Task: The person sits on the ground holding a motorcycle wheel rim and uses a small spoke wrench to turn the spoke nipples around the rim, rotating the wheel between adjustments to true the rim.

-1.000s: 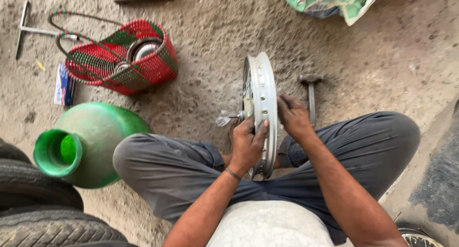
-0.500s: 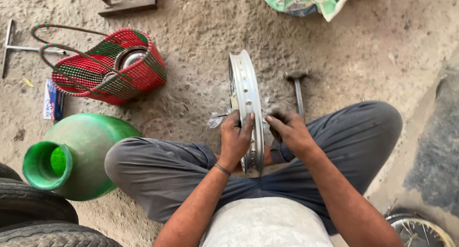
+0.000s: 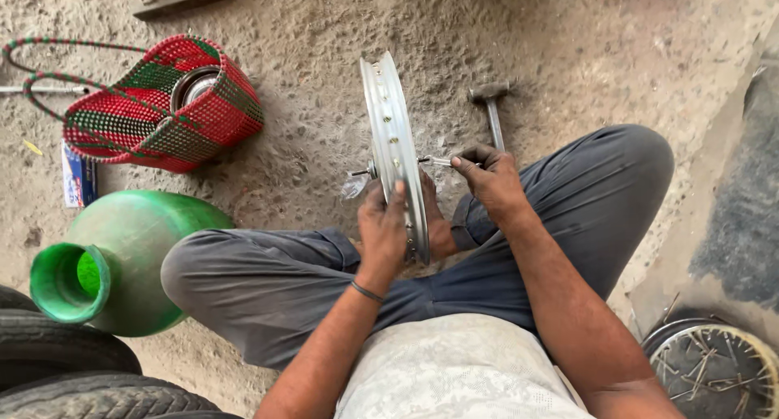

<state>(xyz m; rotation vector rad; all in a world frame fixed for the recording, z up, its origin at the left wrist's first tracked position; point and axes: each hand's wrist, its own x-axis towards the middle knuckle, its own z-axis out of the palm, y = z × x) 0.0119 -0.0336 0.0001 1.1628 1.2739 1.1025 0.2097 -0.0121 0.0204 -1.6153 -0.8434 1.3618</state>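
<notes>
- Wheel rim [image 3: 392,147]: a bare silver metal rim that I see standing upright on edge on the sandy ground, between the person's crossed legs, its near part lying over the lap.
- Left hand [image 3: 383,228]: I see it closed over the near edge of the wheel rim, fingers wrapped across the channel and steadying it; a thin band circles the wrist.
- Right hand [image 3: 491,180]: it sits just to the right of the rim, fingertips pinched shut on a thin metal spoke [image 3: 436,161] whose far end meets the rim's side.
- A short pin or spoke end shows on the rim's left side; I cannot tell whether it is the same piece passing through.
- Hammer [image 3: 490,103]: lies on the ground just beyond the right hand, head away from the person, touching neither hand.
- Woven basket [image 3: 174,115]: red and green, with looped handles, well to the left of the rim, a round metal part inside it.
- Green jug [image 3: 122,261]: large, on its side by the left knee, mouth toward the tyres [image 3: 61,370] stacked at the lower left.
- Spoked wheel [image 3: 714,370]: partly in view at lower right, by the right elbow.
</notes>
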